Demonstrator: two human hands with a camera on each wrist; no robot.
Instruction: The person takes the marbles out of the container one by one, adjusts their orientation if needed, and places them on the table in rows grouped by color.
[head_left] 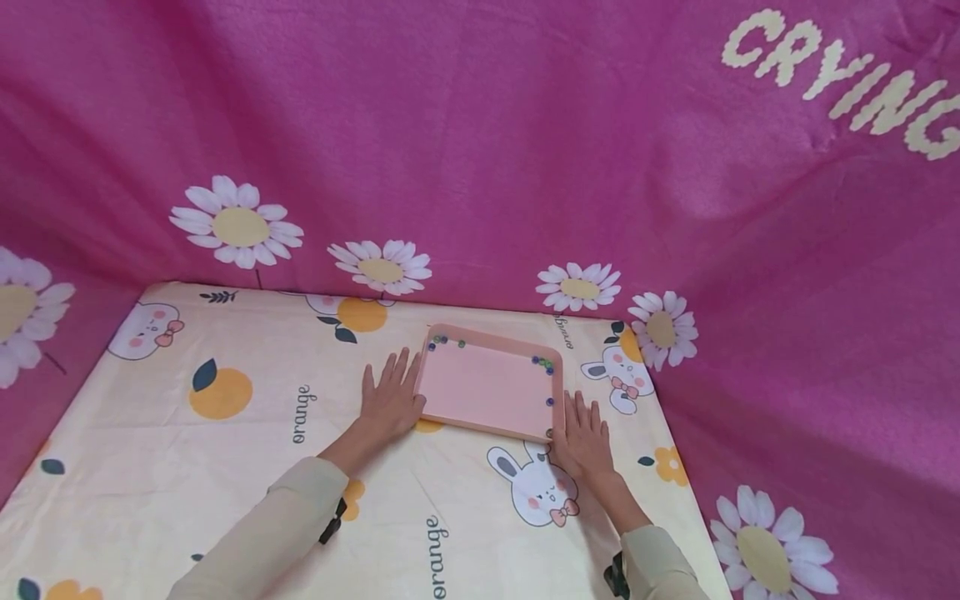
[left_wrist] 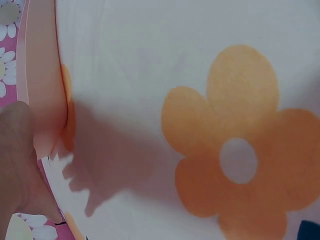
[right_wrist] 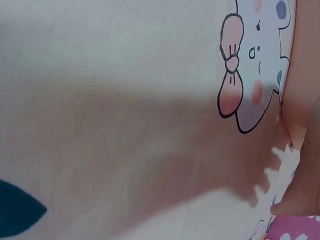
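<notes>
A shallow pink rectangular tray (head_left: 483,385) lies slightly askew on the patterned cloth. Inside it, several small round blue and green beads (head_left: 550,372) sit along the right side and in the far corners. My left hand (head_left: 390,402) lies against the tray's left side, fingers extended and thumb at the rim. At the opposite side, my right hand (head_left: 587,437) touches the near right corner, its fingers straight and pointing away. The left wrist view has the tray's outer wall (left_wrist: 45,75) beside part of the hand; in the right wrist view the wall (right_wrist: 302,65) shows only at the edge.
A cream tablecloth (head_left: 247,467) printed with oranges, rabbits and words covers the table. Magenta fabric (head_left: 465,167) with daisies hangs behind it and at both sides, close to the table's far edge. A dark device (head_left: 333,522) is strapped at the left wrist.
</notes>
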